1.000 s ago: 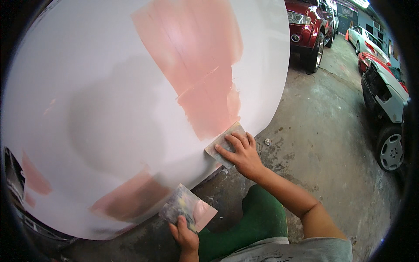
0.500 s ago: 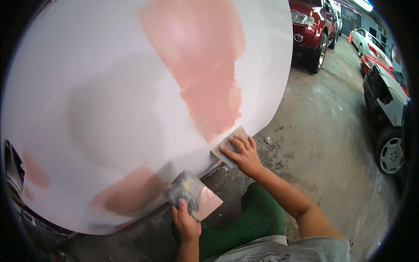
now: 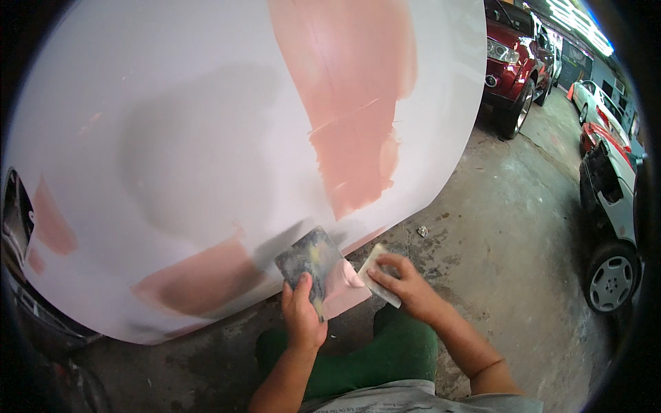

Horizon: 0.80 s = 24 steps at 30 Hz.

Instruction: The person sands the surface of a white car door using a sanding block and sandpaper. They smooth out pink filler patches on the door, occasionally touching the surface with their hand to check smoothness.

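Curved body panel [image 3: 186, 131] showing glossy white, greying under soft shadow. Broad patch [image 3: 354, 103] running salmon-pink down it, fading paler along the right edge; lower patch [image 3: 206, 275] darkening to dusky brown-pink. Board [image 3: 322, 265] displaying mottled charcoal with yellowish smears; paste [image 3: 342, 279] on it gleaming pale pink. Spreader [image 3: 376, 286] looking greyish cream. Trousers [image 3: 351, 361] reading deep green, shirt [image 3: 413, 399] grey with dark print. Floor [image 3: 509, 220] blotching grey-brown. Parked car [image 3: 511, 79] shining dark red; cone [image 3: 571, 91] glowing orange.

A smeared dark board [image 3: 311, 256] bears pink putty [image 3: 342, 281], a pale spreader [image 3: 376, 284] slanting just beside it
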Tool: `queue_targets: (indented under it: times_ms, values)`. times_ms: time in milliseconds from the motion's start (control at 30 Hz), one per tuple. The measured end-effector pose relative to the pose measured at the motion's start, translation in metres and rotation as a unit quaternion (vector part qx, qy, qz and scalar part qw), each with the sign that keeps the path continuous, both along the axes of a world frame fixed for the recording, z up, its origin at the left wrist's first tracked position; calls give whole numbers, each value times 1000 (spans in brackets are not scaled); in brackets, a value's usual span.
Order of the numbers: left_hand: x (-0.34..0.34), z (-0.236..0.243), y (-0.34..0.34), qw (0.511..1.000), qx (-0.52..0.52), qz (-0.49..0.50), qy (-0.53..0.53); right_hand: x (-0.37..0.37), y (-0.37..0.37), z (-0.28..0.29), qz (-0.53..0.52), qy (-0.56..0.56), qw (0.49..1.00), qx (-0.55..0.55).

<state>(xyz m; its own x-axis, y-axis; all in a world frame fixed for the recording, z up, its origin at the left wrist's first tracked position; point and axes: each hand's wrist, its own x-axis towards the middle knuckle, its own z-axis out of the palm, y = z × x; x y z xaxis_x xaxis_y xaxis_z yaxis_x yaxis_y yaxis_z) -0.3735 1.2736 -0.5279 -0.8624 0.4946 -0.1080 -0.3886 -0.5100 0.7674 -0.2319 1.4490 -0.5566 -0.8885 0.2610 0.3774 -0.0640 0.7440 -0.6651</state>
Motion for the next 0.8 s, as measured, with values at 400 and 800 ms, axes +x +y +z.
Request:
queue_targets:
  times_ms: [400,800]
  values:
    - [2,3,-11,915,-111,85,379,-3,-34,49,-1,91,945,313]
    - [0,-138,-80,969,-157,-57,182,-94,33,230,-191,253,829,461]
